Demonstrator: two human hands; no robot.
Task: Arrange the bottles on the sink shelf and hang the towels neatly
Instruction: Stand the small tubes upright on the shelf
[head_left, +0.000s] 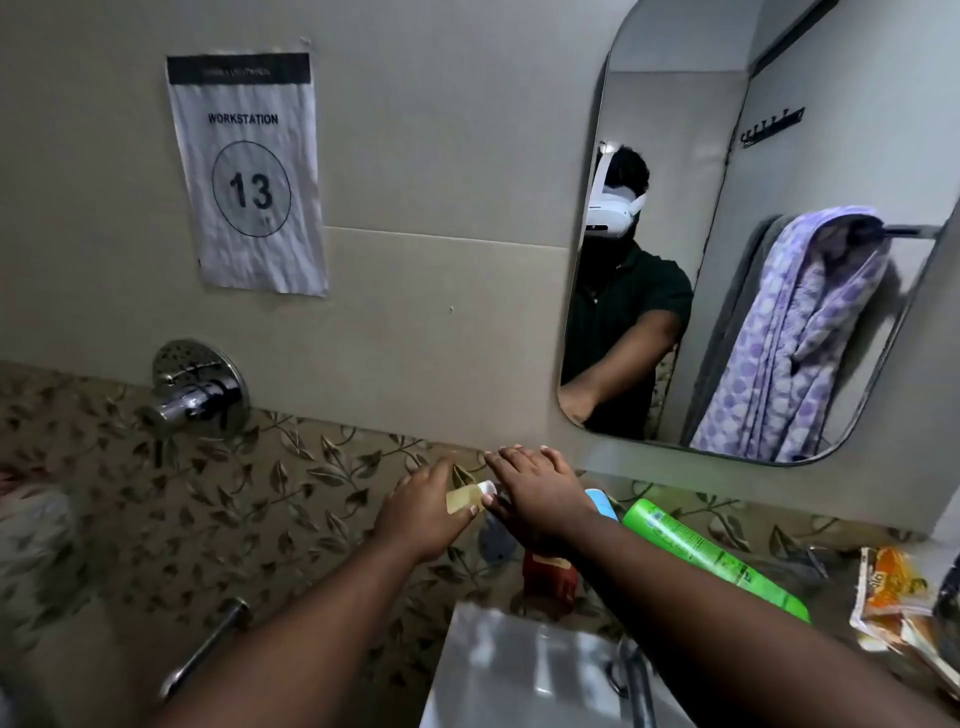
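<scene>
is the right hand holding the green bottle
No, the right hand is flat beside the yellow bottle in the left hand; the green bottle is apart.

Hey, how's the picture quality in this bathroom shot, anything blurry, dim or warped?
Head view: wide-angle distortion bows the mirror edge and the tile seam. Head view: the light is dim and flat. Head view: the sink is blurred, the small yellow bottle in the left hand is slightly smeared, and the workstation sign reads sharp.

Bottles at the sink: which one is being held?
The small yellowish clear bottle with a white cap, gripped by the left hand. The long green bottle and the red bottle are in neither hand.
</scene>
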